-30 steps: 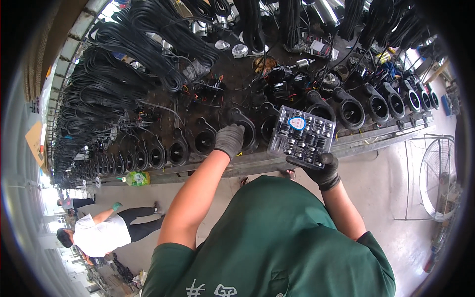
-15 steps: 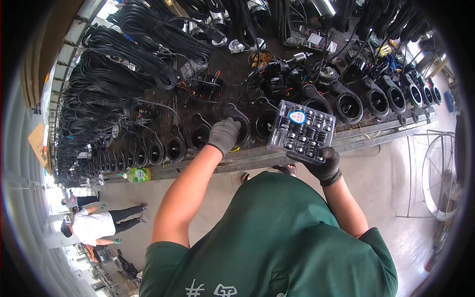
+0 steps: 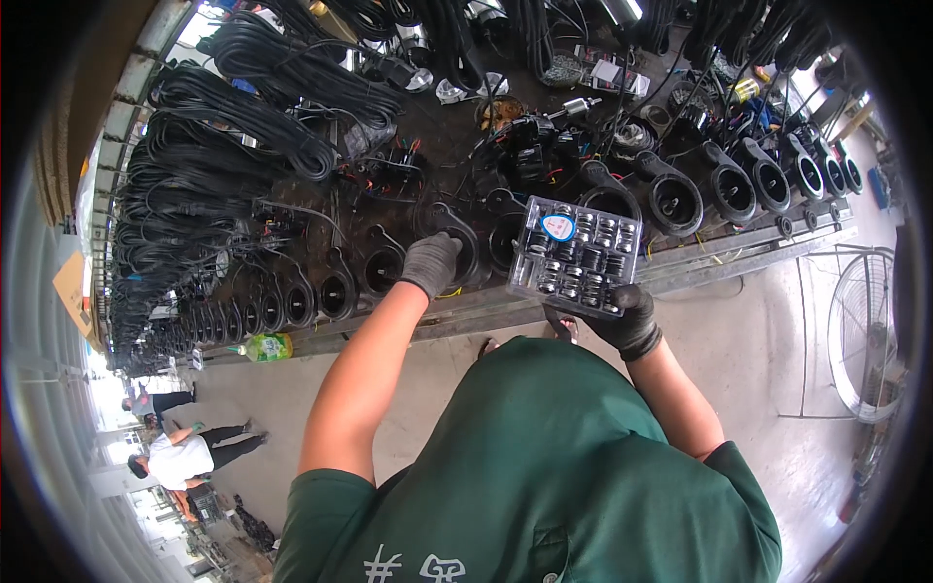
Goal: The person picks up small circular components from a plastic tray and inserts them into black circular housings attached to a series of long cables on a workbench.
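Here, the right hand (image 3: pixel 625 321) grasps a box (image 3: pixel 575 257) by its five-o'clock corner; toward nine, the left hand (image 3: pixel 431 264) curls at a ring (image 3: pixel 470 247), holding what, I can't tell.

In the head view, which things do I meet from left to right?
Tan cardboard piece, yellow-green plastic bottle, grey fabric-gloved left hand, clear rectangular plastic box, large round wire guard.

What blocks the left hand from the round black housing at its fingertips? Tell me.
Nothing visible: the left hand is at the round black housing. The clear compartment box in the right hand sits farther right.
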The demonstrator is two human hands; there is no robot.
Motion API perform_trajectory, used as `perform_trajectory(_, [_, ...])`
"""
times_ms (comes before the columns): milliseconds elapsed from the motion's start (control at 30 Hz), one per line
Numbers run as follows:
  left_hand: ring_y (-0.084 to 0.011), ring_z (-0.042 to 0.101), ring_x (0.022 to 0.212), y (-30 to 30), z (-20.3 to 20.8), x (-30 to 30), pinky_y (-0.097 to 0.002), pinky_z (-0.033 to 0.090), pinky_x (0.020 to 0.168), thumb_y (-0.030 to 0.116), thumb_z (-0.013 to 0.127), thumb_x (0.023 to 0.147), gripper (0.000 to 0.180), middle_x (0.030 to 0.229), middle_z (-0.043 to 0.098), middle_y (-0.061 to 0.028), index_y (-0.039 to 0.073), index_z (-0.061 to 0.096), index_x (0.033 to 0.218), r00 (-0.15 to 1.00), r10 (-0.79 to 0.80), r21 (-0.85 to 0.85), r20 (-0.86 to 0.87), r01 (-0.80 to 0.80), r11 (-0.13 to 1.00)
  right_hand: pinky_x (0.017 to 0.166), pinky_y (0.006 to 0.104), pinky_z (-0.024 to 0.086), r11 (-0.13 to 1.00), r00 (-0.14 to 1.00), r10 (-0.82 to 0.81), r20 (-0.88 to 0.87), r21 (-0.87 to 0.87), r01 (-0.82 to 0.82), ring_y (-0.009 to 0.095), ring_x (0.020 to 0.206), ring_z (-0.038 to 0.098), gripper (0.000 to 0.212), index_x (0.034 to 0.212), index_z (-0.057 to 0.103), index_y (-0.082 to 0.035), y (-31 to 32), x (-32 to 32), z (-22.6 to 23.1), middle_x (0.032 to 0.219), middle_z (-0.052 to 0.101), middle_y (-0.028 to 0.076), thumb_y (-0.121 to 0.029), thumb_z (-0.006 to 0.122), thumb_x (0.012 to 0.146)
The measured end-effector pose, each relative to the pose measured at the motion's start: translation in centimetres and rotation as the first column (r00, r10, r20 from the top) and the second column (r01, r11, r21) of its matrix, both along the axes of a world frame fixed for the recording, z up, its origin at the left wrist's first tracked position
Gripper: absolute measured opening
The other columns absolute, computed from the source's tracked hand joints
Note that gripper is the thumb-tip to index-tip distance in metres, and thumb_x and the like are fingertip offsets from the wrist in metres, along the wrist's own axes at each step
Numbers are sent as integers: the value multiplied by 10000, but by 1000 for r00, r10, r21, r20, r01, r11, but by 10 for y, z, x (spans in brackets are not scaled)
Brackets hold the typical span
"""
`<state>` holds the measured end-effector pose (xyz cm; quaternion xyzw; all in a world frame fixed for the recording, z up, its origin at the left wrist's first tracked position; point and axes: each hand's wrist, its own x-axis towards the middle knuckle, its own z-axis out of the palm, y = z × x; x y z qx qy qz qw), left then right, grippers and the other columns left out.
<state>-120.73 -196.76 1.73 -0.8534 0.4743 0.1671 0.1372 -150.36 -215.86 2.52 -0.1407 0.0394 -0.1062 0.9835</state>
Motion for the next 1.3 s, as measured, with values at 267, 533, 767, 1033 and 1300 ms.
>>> perform_trajectory(267, [-349, 593, 1168, 5, 87, -85, -454, 481, 1058, 294, 798, 883, 486, 1240, 615, -174, 84, 694, 1309, 986, -69, -782, -152, -77, 618, 1224, 501, 395, 998, 997, -54, -47, -47, 52, 362, 1356, 574, 931, 1518, 466, 4, 6, 7, -9, 1464, 598, 188, -212, 820, 685])
perform_trajectory(533, [-368, 523, 1206, -6, 96, -114, -499, 465, 1062, 364, 856, 816, 690, 1315, 525, -181, 41, 645, 1389, 947, -270, -727, -171, 63, 683, 1188, 515, 448, 993, 996, -52, -70, -108, 44, 385, 1337, 594, 965, 1517, 457, 21, 21, 21, 21, 1459, 600, 206, -155, 828, 644])
perform_trajectory(767, [-317, 579, 1139, -3, 93, -95, -439, 539, 1015, 257, 897, 792, 524, 1312, 522, -186, 48, 710, 1235, 822, -288, -689, -491, -164, 706, 1215, 544, 406, 989, 994, -59, -91, -142, 46, 394, 1383, 551, 1013, 1553, 419, 7, 31, 21, 31, 1505, 562, 206, -184, 836, 649])
perform_trajectory(1033, [-319, 618, 1168, -16, 95, -82, -420, 534, 1051, 273, 899, 746, 467, 1206, 604, -197, 36, 743, 1116, 836, -342, -630, -430, -5, 777, 1221, 562, 391, 973, 992, -76, -101, -223, 52, 428, 1402, 527, 1069, 1591, 368, 5, 45, 15, 29, 1548, 511, 234, -221, 836, 656])
perform_trajectory(1300, [-307, 590, 1174, -18, 90, -95, -416, 522, 1047, 320, 893, 759, 489, 1220, 596, -123, 94, 749, 1168, 861, -372, -574, -347, 119, 810, 1161, 581, 462, 981, 981, -114, -158, -173, 87, 452, 1366, 551, 1054, 1605, 347, -24, 43, 1, 17, 1565, 485, 228, -228, 802, 676])
